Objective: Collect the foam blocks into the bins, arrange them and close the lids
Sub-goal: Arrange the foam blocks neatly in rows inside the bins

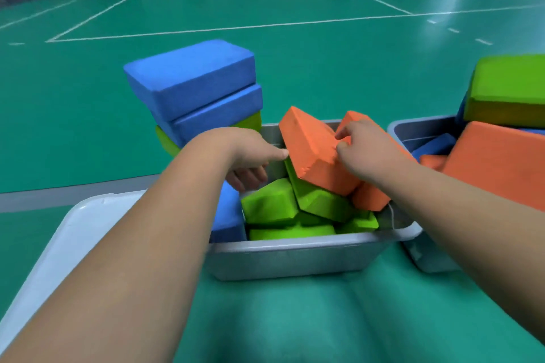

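A grey bin in front of me holds several green foam blocks, a blue block at its left wall and orange blocks. A tilted orange block lies on top. My right hand grips its right end. My left hand touches its left edge with the thumb, fingers curled beneath. Behind the bin's left corner, two blue blocks are stacked on a green one.
A second grey bin at the right holds orange, blue and green blocks piled above its rim. A white lid lies at the left of the near bin. Green court floor with white lines stretches beyond.
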Motion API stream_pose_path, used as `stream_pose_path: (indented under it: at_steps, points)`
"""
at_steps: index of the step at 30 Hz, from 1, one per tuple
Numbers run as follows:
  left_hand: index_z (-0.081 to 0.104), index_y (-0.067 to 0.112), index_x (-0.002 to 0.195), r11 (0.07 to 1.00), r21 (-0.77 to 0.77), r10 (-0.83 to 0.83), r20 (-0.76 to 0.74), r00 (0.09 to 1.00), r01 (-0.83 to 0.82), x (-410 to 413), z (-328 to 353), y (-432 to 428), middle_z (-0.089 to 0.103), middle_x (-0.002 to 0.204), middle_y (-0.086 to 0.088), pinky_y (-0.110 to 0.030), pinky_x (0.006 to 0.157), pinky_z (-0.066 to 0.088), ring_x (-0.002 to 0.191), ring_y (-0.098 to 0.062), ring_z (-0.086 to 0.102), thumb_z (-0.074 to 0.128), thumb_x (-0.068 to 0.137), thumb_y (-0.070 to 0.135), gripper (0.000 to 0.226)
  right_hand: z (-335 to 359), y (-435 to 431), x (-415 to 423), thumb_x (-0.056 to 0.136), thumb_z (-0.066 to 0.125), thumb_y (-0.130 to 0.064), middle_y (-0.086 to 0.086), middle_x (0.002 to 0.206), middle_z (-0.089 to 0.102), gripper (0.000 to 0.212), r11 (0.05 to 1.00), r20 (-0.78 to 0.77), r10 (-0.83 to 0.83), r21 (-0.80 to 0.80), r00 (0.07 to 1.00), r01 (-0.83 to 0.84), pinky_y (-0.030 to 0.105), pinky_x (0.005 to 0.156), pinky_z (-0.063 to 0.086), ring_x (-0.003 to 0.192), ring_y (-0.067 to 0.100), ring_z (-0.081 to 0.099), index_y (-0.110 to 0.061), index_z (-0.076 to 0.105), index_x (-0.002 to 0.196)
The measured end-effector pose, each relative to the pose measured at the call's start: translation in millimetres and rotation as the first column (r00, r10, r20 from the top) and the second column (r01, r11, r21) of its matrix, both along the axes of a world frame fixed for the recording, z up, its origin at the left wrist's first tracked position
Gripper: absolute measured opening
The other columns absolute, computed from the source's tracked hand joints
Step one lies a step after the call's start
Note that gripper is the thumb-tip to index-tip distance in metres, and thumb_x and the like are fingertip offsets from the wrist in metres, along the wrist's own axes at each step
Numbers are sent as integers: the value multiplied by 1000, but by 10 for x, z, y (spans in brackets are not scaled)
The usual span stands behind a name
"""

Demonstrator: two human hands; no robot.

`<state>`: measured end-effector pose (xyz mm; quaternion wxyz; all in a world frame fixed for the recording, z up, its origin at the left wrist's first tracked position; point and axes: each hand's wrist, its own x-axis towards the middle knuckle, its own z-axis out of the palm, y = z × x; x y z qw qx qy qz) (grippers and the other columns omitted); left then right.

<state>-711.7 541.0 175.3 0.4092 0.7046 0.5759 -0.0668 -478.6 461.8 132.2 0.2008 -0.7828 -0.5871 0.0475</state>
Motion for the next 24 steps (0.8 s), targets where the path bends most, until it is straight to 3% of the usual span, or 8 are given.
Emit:
stream_pose_path:
  at_steps: [3,6,8,11,14,17,21,24]
  points:
    - [59,2,126,998,45,44,87,995,-48,391,-185,-122,66,113,-33,-46,83,59,71,-32,67,56,87,80,88,-55,-254,256,90,59,-25,16,125,59,33,998,104,46,-53,994,-40,41,108,42,120,35,55,-13,69,119]
    - [49,11,146,997,20,63,197,978,-69,737,-403,-285,62,132,-17,-53,87,60,88,-35,72,52,88,81,91,-48,-407,416,88,61,-28,13,123,57,35,995,167,103,-31,981,-99,43,107,42,119,35,54,-15,68,120]
    - [44,8,149,988,55,128,225,966,-143,919,-507,-369,55,142,-12,-57,86,61,89,-37,73,56,87,78,94,-47,-455,485,84,64,-36,13,126,54,47,999,195,40,-18,980,-37,47,104,44,119,38,51,-16,62,127]
    - [44,1,145,956,134,220,255,942,-259,1035,-583,-404,53,135,-16,-53,78,64,83,-37,74,62,85,71,94,-157,-526,581,79,68,-55,18,132,48,74,976,261,-65,-182,963,115,52,100,47,119,44,49,-17,45,138]
    - [57,6,135,935,131,272,328,905,-329,1023,-571,-392,61,125,-13,-50,77,65,86,-35,74,65,74,66,86,-321,-589,663,79,65,-61,22,138,44,88,960,98,-144,-226,985,163,53,103,45,121,48,51,-16,32,147]
    - [61,6,130,899,154,322,402,857,-410,1007,-490,-382,64,121,-12,-52,77,65,95,-35,70,67,67,63,85,-366,-528,685,79,62,-67,23,137,48,91,955,14,-234,-181,972,233,52,102,45,124,47,53,-11,34,145]
    - [60,0,122,845,347,261,398,880,-407,1018,-225,-372,68,113,-17,-44,84,61,98,-36,70,66,73,60,79,-264,-407,676,81,62,-61,24,132,52,78,943,-83,-299,-177,951,281,49,101,48,122,45,55,-5,45,133]
    - [50,1,124,782,465,230,405,885,-416,1003,6,-359,60,108,-9,-37,73,46,97,-31,63,71,78,57,75,-88,-336,638,84,62,-51,23,130,49,69,960,-128,-276,-91,953,266,50,101,48,117,46,57,-2,47,130]
